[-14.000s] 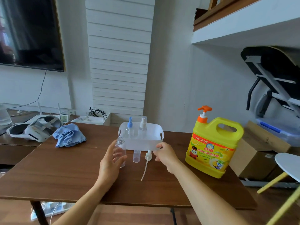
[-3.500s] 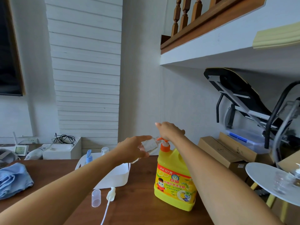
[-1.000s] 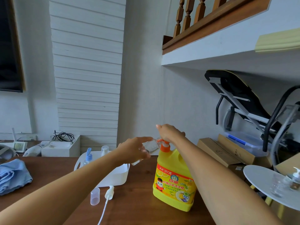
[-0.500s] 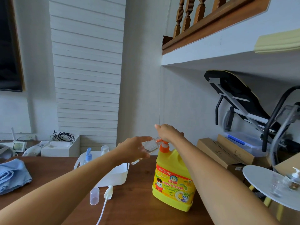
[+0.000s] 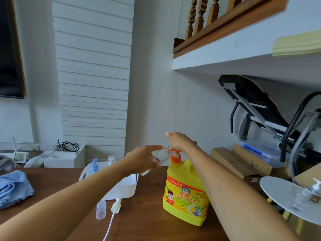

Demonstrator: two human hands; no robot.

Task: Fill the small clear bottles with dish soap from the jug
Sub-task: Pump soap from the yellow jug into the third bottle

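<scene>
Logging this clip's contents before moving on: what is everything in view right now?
jug: one, yellow, orange pump, right on the table.
small clear bottle: one, clear, tilted at the pump spout.
basket: one, white, mid-table, two bottles inside.
cap: one, clear, before the basket.
spray head: one, white, tubed, beside the cap.
cloth: one, blue, table's left.
side table: one, white, far right, glass bottles on it.
left hand: grips the small clear bottle.
right hand: rests on the jug's pump.

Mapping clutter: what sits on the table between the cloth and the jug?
Head view: a white tray, and in front of it a clear cap and a spray head with its tube.
</scene>
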